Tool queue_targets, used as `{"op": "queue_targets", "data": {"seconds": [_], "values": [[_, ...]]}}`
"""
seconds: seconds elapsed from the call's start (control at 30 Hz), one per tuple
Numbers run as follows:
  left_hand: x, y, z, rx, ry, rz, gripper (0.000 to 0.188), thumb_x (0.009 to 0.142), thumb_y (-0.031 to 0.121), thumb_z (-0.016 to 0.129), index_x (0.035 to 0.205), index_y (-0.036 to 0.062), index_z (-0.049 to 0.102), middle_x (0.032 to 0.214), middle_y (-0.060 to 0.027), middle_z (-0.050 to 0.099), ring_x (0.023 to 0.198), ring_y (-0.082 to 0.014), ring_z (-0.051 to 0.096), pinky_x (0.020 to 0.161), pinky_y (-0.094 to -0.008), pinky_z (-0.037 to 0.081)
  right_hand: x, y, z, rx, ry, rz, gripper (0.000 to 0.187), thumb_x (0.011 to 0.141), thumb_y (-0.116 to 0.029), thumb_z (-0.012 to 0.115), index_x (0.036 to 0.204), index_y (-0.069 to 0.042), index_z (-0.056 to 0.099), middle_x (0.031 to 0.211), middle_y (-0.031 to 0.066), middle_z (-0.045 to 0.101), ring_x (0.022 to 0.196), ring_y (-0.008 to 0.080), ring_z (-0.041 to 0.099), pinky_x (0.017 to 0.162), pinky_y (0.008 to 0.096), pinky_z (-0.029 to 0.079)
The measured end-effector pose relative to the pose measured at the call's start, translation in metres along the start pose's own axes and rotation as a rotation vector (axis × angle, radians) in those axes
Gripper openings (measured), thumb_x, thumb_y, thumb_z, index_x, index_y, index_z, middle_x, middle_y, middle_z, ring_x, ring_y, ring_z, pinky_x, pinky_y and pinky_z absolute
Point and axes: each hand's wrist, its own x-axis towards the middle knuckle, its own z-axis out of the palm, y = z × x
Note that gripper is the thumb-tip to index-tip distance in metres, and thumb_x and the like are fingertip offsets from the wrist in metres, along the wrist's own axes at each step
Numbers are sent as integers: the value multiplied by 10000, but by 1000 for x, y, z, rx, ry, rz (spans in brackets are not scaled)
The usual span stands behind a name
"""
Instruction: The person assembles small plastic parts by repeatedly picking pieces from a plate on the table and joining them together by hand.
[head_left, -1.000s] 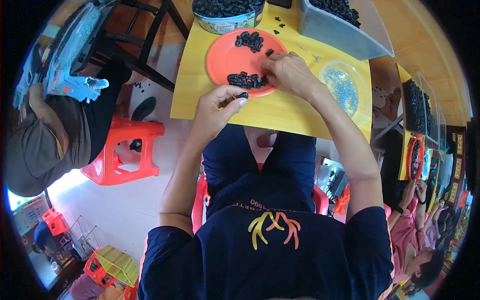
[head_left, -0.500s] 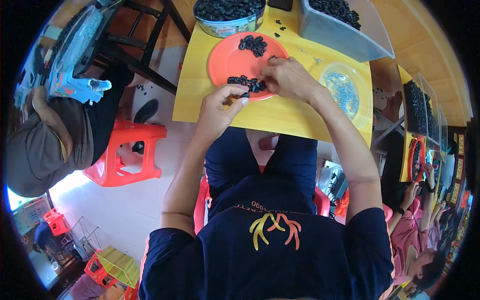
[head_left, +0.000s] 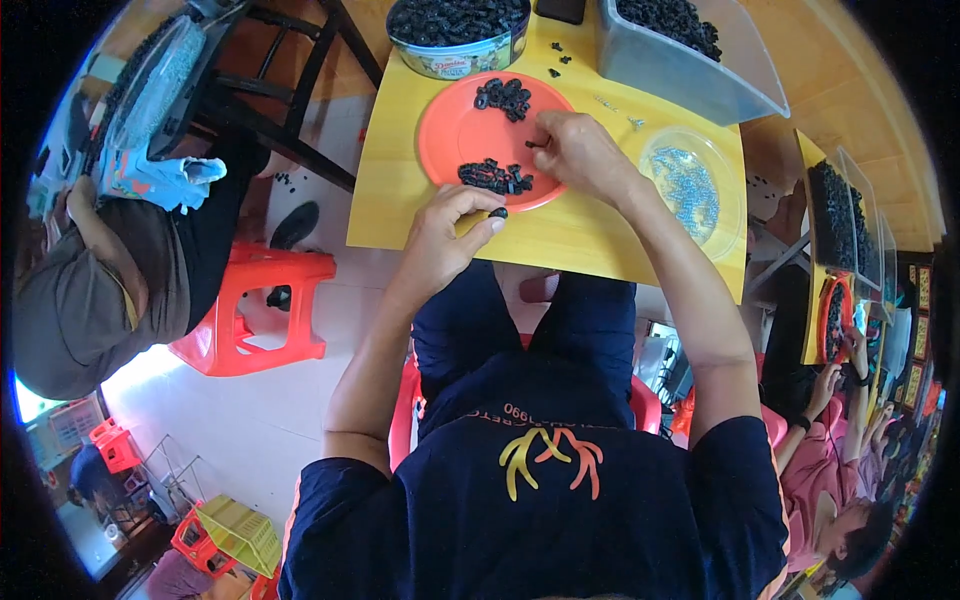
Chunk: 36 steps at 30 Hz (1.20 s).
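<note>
Risk is that the small black part (head_left: 497, 212) pinched between thumb and finger of my left hand (head_left: 445, 235) slips out, because the grip is only at the fingertips and the part sits just over the near edge of the yellow table (head_left: 590, 240), so it could fall to the floor. My right hand (head_left: 580, 155) lies bent over the right side of the orange plate (head_left: 455, 130) in the upper middle of the frame, its fingertips closed on another black piece (head_left: 533, 144) beside the pile (head_left: 493, 177).
</note>
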Motion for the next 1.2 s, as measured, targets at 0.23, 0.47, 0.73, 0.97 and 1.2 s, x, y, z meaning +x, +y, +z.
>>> {"op": "queue_targets", "data": {"seconds": [0.23,0.47,0.73,0.97,1.2], "values": [[5,5,-6,40,133,-124,129,857,57,665,975,6,657,900,-14,652,884,-87,585,805,-248,461,-18,-9,-6,947,123,111,212,841,-27,596,1047,-10,642,867,4,604,833,94,588,798,242,474],[5,-9,-2,-128,163,-127,168,811,79,691,949,-10,655,866,-101,680,826,-171,655,769,-297,503,-31,-14,-7,1300,153,197,261,893,-41,564,1141,-3,635,918,37,647,877,89,596,863,245,469],[-7,16,-8,-28,34,-177,155,867,45,650,1015,2,632,996,-44,647,902,-103,596,830,-250,469,-38,-19,-7,1410,198,313,225,910,-113,611,1108,-16,654,922,45,660,792,88,607,775,243,515],[-1,23,-10,-180,118,-175,159,888,52,625,1031,-17,628,963,-37,654,877,-112,610,794,-258,487,-50,-40,-15,1303,172,350,194,902,-69,613,1079,-5,659,945,36,654,787,99,605,754,257,515],[14,41,6,-406,100,-137,150,876,40,635,1012,-21,646,870,-53,672,778,-97,626,712,-239,497,-63,-56,-19,1290,166,172,203,887,-72,645,1078,-3,655,864,34,667,736,70,608,708,210,483]]}}
